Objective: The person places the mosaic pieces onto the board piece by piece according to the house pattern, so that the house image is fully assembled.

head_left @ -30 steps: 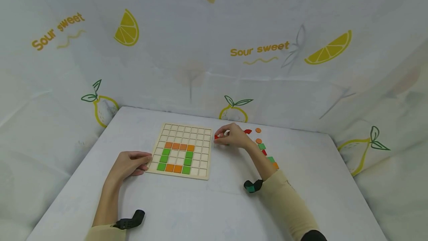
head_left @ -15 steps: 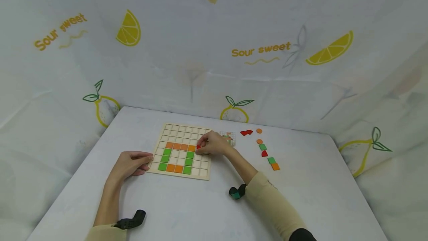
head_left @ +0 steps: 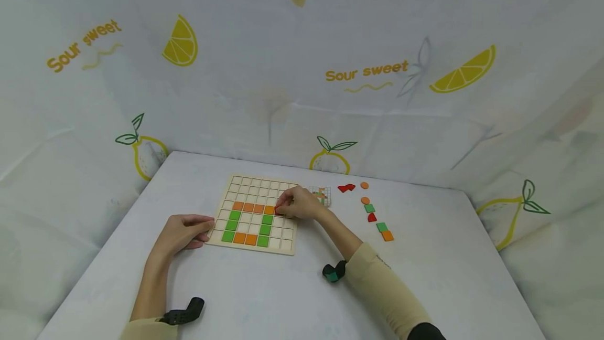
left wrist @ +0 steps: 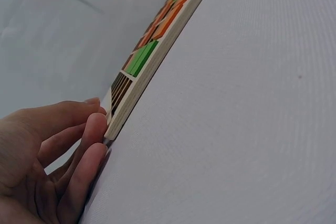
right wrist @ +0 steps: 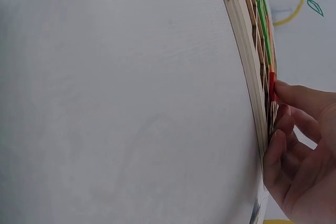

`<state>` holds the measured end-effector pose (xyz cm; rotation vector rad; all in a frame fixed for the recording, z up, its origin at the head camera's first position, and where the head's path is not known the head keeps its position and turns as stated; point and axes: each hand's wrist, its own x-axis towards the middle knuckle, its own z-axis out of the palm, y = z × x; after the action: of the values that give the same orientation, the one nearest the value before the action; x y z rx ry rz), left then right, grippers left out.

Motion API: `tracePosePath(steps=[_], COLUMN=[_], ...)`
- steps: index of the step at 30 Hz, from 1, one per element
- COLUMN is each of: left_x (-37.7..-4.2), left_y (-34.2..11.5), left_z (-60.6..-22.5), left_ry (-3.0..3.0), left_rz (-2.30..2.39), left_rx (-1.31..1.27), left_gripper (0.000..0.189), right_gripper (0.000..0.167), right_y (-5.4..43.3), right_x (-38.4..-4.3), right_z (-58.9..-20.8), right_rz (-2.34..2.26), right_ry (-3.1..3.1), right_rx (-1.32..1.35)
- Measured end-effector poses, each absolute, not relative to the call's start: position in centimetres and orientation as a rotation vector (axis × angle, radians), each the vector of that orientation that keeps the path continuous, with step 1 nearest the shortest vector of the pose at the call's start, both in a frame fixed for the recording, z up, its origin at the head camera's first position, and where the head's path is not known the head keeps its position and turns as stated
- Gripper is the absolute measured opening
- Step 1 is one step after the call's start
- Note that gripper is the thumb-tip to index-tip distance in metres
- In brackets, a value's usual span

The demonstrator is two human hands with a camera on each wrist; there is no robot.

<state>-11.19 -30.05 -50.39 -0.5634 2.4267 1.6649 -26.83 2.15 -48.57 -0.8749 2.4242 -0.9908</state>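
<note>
1. The board (head_left: 285,231), a wooden grid of squares, lies flat on the white table (head_left: 283,298), between the two hands.
2. The left hand (head_left: 185,231) holds the board at its near left corner, thumb and bent fingers brought together at the edge; the left wrist view shows the fingertips touching the wood there.
3. The right hand (head_left: 300,203) reaches over the board's right side, its thumb and fingertips closed in a pinch on the red piece (head_left: 277,210). The other fingers are bent.
4. The red piece is at the board, just right of the orange row (head_left: 253,207). The fingers partly cover it, and I cannot tell whether it is seated in its square.
5. The orange row is four tiles long. Beneath its ends run a left green column (head_left: 231,225) and a right green column (head_left: 265,230), three tiles each, with an orange pair (head_left: 245,238) between their lowest tiles. Bare squares fill the middle.
6. A small patterned card (head_left: 323,195) lies just right of the board, partly hidden by the right hand.
7. Farther right, loose on the table, are two red fans (head_left: 346,188) side by side, a far disc (head_left: 365,186) and a near disc (head_left: 365,200), both orange.
8. Nearer the person come a green tile (head_left: 370,208), a single red fan (head_left: 372,218), another green tile (head_left: 381,227) and an orange tile (head_left: 387,236).
</note>
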Motion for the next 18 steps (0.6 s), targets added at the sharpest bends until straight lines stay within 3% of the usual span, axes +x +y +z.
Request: tracePosePath(steps=[18], left_x=[-11.08], left_y=[-30.2], left_z=[-50.45], left_ry=[2.434], left_rz=[1.677], left_rx=[-0.543], left_gripper=[0.05], right_gripper=[0.012], right_y=[2.91], right_x=[-27.38], right_z=[-47.78], right_rz=[-1.0], right_ry=[2.397], right_rx=[-0.905])
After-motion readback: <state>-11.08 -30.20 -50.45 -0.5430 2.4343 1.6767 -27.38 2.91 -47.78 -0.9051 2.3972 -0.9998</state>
